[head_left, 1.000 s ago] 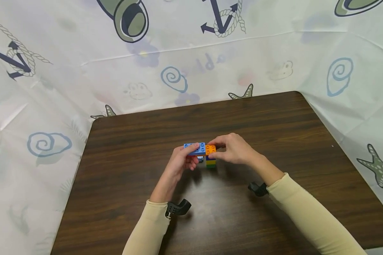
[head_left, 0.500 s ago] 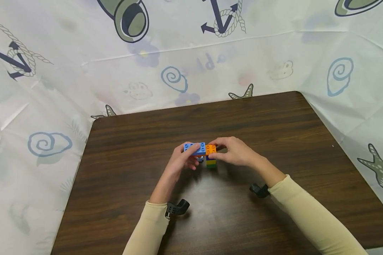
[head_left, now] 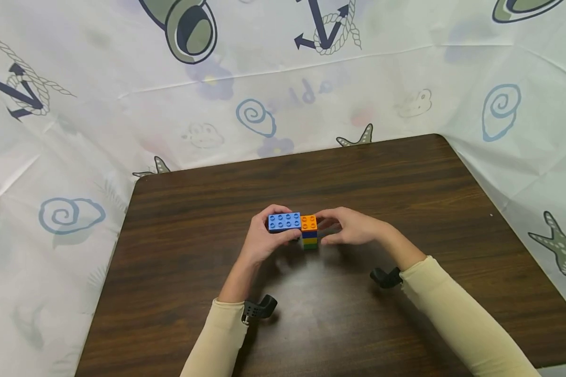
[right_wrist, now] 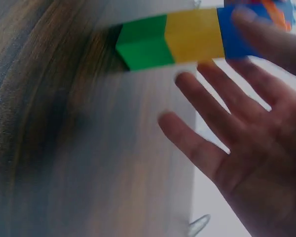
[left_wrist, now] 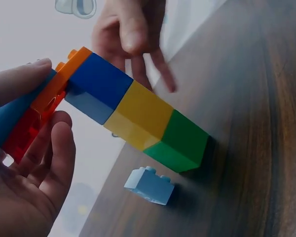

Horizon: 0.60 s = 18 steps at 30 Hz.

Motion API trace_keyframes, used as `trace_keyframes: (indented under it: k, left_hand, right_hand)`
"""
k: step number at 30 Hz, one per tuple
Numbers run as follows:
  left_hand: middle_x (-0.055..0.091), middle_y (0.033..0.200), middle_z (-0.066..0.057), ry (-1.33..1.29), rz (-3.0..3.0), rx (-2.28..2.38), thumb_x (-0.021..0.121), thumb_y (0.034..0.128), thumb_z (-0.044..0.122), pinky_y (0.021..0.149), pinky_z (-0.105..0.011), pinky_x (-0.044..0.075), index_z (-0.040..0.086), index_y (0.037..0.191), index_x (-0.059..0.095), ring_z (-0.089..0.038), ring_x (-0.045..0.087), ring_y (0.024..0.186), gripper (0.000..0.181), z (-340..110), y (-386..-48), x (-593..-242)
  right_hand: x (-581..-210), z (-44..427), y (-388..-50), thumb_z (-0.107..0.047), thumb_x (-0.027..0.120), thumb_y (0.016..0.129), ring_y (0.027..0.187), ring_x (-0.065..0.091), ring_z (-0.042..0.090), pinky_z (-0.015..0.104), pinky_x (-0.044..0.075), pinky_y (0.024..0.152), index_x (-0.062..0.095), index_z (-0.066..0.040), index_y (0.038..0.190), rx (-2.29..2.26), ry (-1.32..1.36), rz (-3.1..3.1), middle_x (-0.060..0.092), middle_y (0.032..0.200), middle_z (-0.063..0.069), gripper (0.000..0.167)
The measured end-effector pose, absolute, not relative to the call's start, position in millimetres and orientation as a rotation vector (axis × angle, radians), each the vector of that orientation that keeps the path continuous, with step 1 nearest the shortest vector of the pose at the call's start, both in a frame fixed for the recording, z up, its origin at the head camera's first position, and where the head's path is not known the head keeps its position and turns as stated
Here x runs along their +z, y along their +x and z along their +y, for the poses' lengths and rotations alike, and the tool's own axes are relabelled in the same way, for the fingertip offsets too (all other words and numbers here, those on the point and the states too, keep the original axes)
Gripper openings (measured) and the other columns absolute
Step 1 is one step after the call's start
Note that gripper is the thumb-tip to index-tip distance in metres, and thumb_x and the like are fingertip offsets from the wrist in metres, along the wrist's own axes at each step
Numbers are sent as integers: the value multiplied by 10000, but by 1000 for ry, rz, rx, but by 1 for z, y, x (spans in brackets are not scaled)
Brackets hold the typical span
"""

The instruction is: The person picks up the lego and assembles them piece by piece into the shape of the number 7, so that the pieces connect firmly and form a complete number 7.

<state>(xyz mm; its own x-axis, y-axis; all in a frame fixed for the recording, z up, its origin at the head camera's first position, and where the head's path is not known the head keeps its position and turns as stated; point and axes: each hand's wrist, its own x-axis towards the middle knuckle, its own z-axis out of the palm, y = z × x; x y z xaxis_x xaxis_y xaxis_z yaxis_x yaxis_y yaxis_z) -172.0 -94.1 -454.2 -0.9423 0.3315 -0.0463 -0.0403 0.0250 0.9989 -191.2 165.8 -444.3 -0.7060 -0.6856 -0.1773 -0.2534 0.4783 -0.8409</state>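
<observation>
My left hand holds a blue toy building brick, its thumb along the near side and fingers behind. Under that brick a red brick shows in the left wrist view, with my fingertips beside it. An orange brick tops an upright tower of dark blue, yellow and green bricks. The blue brick adjoins the orange one on its left; whether they are joined I cannot tell. Just right of the tower, my right hand has its fingers spread and relaxed, holding nothing.
A small light blue brick lies on the table near the tower's foot. The dark wooden table meets a printed white sheet at the back and sides.
My right hand has let go of the orange brick and drawn slightly right. My left thumb has moved from the blue brick's top to its near side.
</observation>
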Motion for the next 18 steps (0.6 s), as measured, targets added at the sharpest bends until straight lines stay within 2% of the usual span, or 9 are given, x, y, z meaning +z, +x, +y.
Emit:
trace_keyframes:
  k: [3,7,9,13,15,18]
  left_hand:
    - [554,1138,-143,296,2079,1978,812,802,56,651,-296,543,91,1186,612,-276,553,926,434,-97,-173,-455]
    - [552,1145,-158,313,2108,1957,812,807,76,661,-299,544,92,1179,614,-295,547,937,422,-101,-172,-455]
    - [551,1138,-159,327,2100,1958,810,808,75,664,-302,546,94,1171,614,-298,547,933,413,-102,-172,-455]
    - [547,1139,-158,336,2061,1990,808,806,59,690,-315,560,98,1158,616,-299,552,953,403,-103,-172,-455]
    - [540,1154,-158,325,2023,2015,804,805,41,713,-326,567,91,1163,612,-298,554,978,410,-102,-172,-455]
    - [544,1162,-159,295,1962,2043,797,799,6,727,-334,568,68,1178,603,-293,558,990,430,-101,-172,-457]
  right_hand:
    - [-456,169,-194,5,580,951,1203,558,329,517,420,1013,510,-11,1374,-1160,-762,2249,578,1324,146,429]
    - [-472,159,-194,5,544,973,1169,579,268,476,444,997,573,-44,1328,-1119,-780,2456,605,1293,115,359]
    - [-479,151,-194,-27,559,980,1195,561,239,463,429,1017,560,-79,1350,-1114,-801,2511,589,1317,79,373]
    - [-489,138,-195,-31,534,995,1302,469,245,479,338,1091,437,-130,1467,-1212,-825,2414,487,1441,57,492]
    - [-492,135,-196,-13,508,1000,1331,437,275,501,305,1106,387,-116,1499,-1257,-800,2350,449,1476,86,524]
    - [-494,134,-198,-3,479,1004,1328,436,319,525,300,1101,436,-49,1457,-1240,-756,2340,477,1441,150,457]
